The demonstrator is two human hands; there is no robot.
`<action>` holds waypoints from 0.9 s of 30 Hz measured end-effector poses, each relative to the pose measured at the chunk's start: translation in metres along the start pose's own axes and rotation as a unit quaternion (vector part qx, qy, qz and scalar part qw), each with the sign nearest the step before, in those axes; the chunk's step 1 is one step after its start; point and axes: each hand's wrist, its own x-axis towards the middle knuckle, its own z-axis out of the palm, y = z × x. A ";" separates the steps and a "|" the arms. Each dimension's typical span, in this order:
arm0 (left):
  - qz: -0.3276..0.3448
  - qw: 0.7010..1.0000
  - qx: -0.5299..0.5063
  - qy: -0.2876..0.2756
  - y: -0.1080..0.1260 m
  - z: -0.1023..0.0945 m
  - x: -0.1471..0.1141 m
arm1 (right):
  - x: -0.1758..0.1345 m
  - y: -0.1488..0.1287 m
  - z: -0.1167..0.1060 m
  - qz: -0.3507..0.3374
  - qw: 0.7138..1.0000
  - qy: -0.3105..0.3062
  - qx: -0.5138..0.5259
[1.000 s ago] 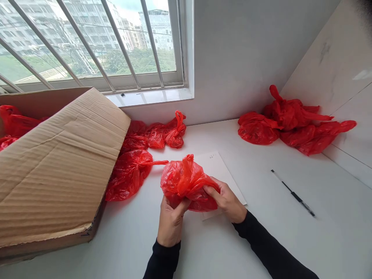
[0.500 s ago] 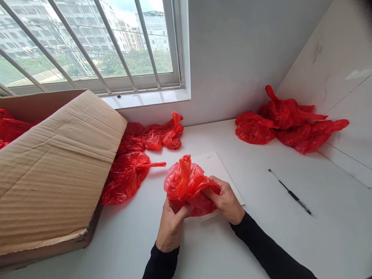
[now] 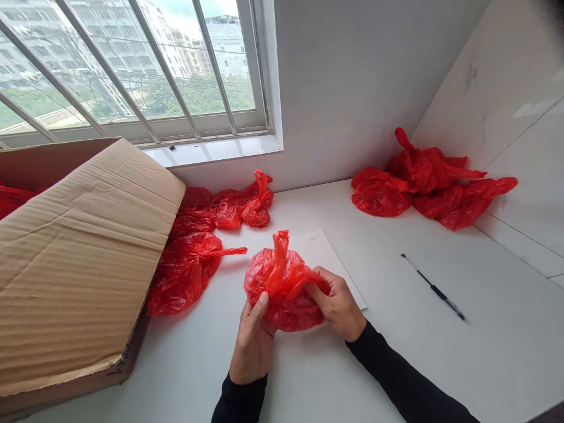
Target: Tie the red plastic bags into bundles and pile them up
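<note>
A knotted red plastic bag (image 3: pixel 286 294) is held up between both hands, its twisted top pointing upward. My left hand (image 3: pixel 253 341) cups the bag's left side from below, with the thumb lying against its front. On the other side, my right hand (image 3: pixel 337 302) pinches a gathered end of the plastic between thumb and fingers. Whatever the bag contains cannot be made out through the film. Beneath and behind it, a white sheet of paper (image 3: pixel 341 267) with small handwriting lies on the table.
At left stands a cardboard box (image 3: pixel 83 258), its flap hanging outward and red bags inside. More red bags (image 3: pixel 189 273) lie beside it. Several others (image 3: pixel 432 182) are heaped in the far right corner. A black pen (image 3: pixel 434 288) rests on the white table (image 3: pixel 418 364).
My left thumb has moved up and outward along the bag's front. The bag has turned slightly, with its knotted top more upright. The whole view has shifted a little.
</note>
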 end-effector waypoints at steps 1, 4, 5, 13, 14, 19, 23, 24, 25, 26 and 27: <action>-0.004 1.000 -0.005 -0.003 0.001 0.000 0.000 | 0.000 0.000 0.000 0.007 1.000 0.003 0.015; -0.014 1.000 -0.018 -0.013 0.003 -0.002 0.002 | 0.001 -0.001 0.000 0.016 0.999 0.007 0.052; -0.016 1.000 -0.022 -0.013 0.003 -0.004 0.003 | 0.002 -0.001 0.000 0.017 0.998 0.008 0.058; -0.029 0.996 -0.083 0.030 0.001 -0.014 0.007 | 0.002 -0.003 0.000 0.031 0.998 -0.001 0.057; -0.026 0.995 -0.089 0.029 0.001 -0.014 0.007 | 0.002 -0.006 0.001 0.028 0.998 -0.017 0.049; -0.010 0.994 -0.102 0.022 0.004 -0.015 0.010 | 0.000 -0.014 0.004 0.009 0.995 -0.098 0.031; -0.008 0.996 -0.087 0.030 0.005 -0.014 0.009 | 0.000 -0.009 0.004 0.001 0.995 -0.093 0.020; -0.006 0.996 -0.081 0.028 0.005 -0.014 0.008 | 0.000 -0.008 0.003 0.003 0.996 -0.088 0.019; -0.004 0.997 -0.076 0.023 0.006 -0.013 0.007 | 0.001 -0.008 0.003 0.005 0.996 -0.084 0.020; -0.002 0.997 -0.070 0.015 0.006 -0.013 0.006 | 0.001 -0.007 0.003 0.006 0.996 -0.081 0.021; 0.000 0.998 -0.064 0.006 0.006 -0.012 0.005 | 0.001 -0.007 0.003 0.006 0.997 -0.077 0.024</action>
